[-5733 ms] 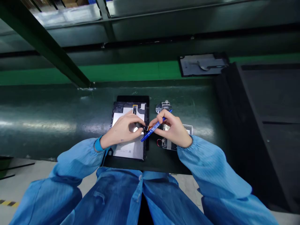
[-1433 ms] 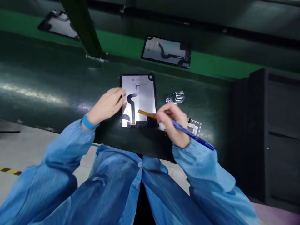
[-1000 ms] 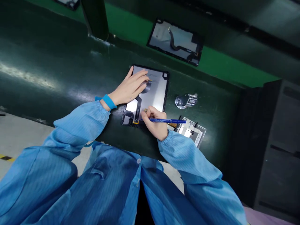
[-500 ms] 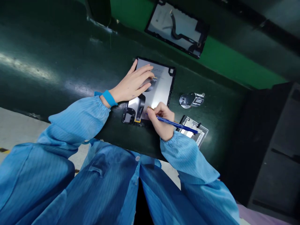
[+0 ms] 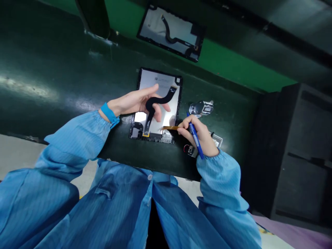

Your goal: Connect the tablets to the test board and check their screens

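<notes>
The right-hand fingers (image 5: pixel 187 125) grip a blue pen (image 5: pixel 195 135) and an amber flex ribbon (image 5: pixel 170 128) just beside a tablet panel (image 5: pixel 163 79) on the desk (image 5: pixel 64 83), while the open left-hand fingers (image 5: pixel 149 92) spread beneath the panel's black flex cable (image 5: pixel 161 97).

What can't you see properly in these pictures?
Head view:
- Small circuit board: mostly hidden by the right hand and its sleeve.
- Tiny print on the tablet back panel: too small to read.
- Chrome tally counter digits: too small and blurry.
- Panel beneath the left hand: covered.
</notes>
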A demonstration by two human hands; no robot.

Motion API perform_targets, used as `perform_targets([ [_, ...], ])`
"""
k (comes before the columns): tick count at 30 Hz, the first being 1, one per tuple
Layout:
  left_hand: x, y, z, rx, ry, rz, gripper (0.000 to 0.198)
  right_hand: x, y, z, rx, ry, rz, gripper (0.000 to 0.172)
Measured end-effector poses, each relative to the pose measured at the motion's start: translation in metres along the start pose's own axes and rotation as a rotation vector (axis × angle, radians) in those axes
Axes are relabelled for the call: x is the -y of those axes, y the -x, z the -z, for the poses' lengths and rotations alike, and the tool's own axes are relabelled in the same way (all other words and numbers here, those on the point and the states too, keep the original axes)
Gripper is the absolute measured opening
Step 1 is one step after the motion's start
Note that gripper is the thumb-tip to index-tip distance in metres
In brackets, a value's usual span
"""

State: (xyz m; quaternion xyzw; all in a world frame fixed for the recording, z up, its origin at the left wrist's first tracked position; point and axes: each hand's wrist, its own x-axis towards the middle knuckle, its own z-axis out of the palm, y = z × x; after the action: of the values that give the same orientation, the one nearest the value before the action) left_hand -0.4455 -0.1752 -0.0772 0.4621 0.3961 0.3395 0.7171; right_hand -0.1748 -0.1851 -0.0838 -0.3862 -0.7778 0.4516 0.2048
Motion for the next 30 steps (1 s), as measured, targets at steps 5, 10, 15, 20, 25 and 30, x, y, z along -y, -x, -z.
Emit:
perform_targets([
  [5, 0.003, 0.000, 0.004, 0.188, 0.162, 0.066, 0.043, 0.017, -0.027, -0.004, -0.023, -0.349, 0.042, 0.042],
  [10, -0.009, 0.010, -0.009, 0.190, 0.282, 0.074, 0.025, 0.033, -0.027, -0.007, -0.093, -0.486, 0.036, 0.042],
  [15, -0.015, 0.022, -0.037, -0.105, 0.127, -0.096, 0.027, 0.039, -0.020, -0.009, -0.128, -0.456, 0.030, 0.040],
  [20, -0.006, 0.023, -0.055, -0.327, -0.269, -0.278, 0.020, 0.038, -0.017, -0.011, -0.135, -0.367, 0.046, 0.035],
  [25, -0.001, 0.020, -0.057, -0.359, -0.353, -0.333, 0.015, 0.037, -0.014, -0.012, -0.132, -0.328, 0.063, 0.031],
  [30, 0.003, 0.020, -0.057, -0.414, -0.415, -0.330, 0.014, 0.035, -0.015, -0.013, -0.125, -0.314, 0.065, 0.030],
])
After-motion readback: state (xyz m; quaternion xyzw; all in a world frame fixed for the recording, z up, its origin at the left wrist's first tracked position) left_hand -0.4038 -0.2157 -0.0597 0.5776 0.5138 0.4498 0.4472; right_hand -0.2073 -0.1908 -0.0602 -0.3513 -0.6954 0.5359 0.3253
